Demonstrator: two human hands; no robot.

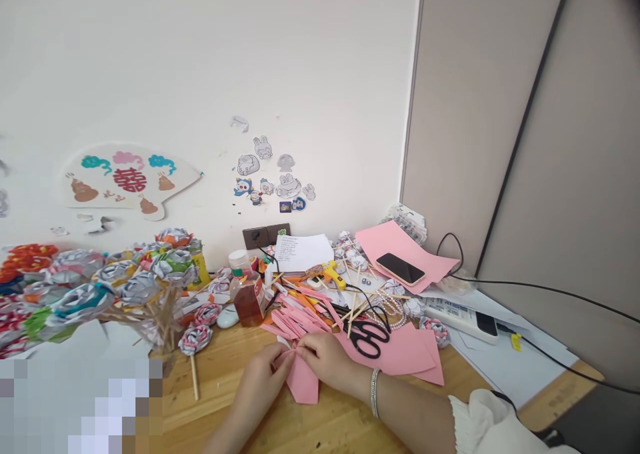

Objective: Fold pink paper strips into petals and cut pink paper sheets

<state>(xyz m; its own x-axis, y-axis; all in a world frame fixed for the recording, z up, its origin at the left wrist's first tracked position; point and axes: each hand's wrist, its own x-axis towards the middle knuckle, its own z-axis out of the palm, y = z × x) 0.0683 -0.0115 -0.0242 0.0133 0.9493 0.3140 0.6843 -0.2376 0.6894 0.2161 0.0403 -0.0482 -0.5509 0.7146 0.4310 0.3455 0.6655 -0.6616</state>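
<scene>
My left hand (269, 373) and my right hand (325, 359) meet at the front middle of the wooden table. Both pinch the upper part of a pink paper strip (304, 386), whose lower end hangs out below the fingers. My fingertips cover the part being gripped. Just behind them lies a pile of folded pink paper strips (295, 317). Black-handled scissors (369, 341) rest to the right of my right hand, on pink paper sheets (400, 353). To the left, a paper rose on a stick (195, 341) lies on the table.
Many paper flowers (120, 277) crowd the left side. A bottle of amber liquid (247, 297) stands behind a white mouse (228, 317). Further back are a yellow glue gun (334, 274), a written sheet (303, 253), and a phone (400, 269) on pink paper. A power strip (460, 317) and cables lie right.
</scene>
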